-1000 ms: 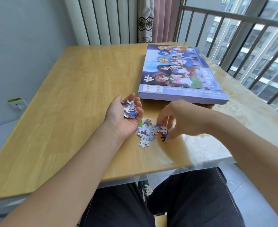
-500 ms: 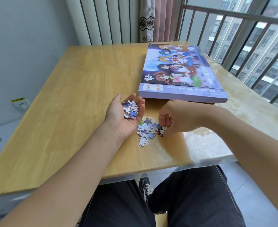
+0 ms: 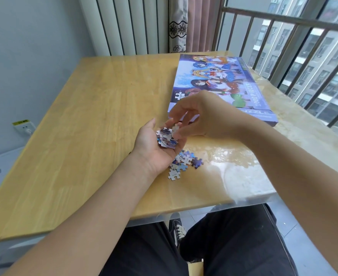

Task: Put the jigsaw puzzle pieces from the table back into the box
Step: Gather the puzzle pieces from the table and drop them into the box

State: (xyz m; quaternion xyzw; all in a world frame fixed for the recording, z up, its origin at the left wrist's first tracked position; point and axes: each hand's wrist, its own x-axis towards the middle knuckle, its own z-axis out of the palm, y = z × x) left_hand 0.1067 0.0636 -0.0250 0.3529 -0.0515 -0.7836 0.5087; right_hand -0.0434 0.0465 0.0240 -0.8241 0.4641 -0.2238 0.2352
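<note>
The left hand (image 3: pixel 154 144) lies palm up just above the tabletop (image 3: pixel 84 136), fingers loosely cupped around a small heap of puzzle pieces (image 3: pixel 167 137). The right hand (image 3: pixel 200 114) hovers right over it, thumb and fingertips pinching one pale piece (image 3: pixel 175 129) that hangs just above the heap. More loose pieces (image 3: pixel 184 161) sit in a little pile on the wood beside the heel of the left hand, with one white piece (image 3: pixel 173 174) lying slightly apart on the near side.

The box (image 3: pixel 223 82), purple with cartoon figures on its lid, lies flat and closed on the far right part of the tabletop, behind the right hand, which covers its near left corner. The right side of the tabletop looks pale, worn and glossy.

Beyond the table stand white vertical panels (image 3: pixel 128 24) and a curtain (image 3: pixel 188 22), and a dark metal railing (image 3: pixel 295 36) runs along the right with apartment blocks behind it. A wall socket (image 3: pixel 24 127) sits low on the left wall. Below the table edge are the person's dark trousers (image 3: pixel 233 246) and one black sneaker (image 3: pixel 177 229).
</note>
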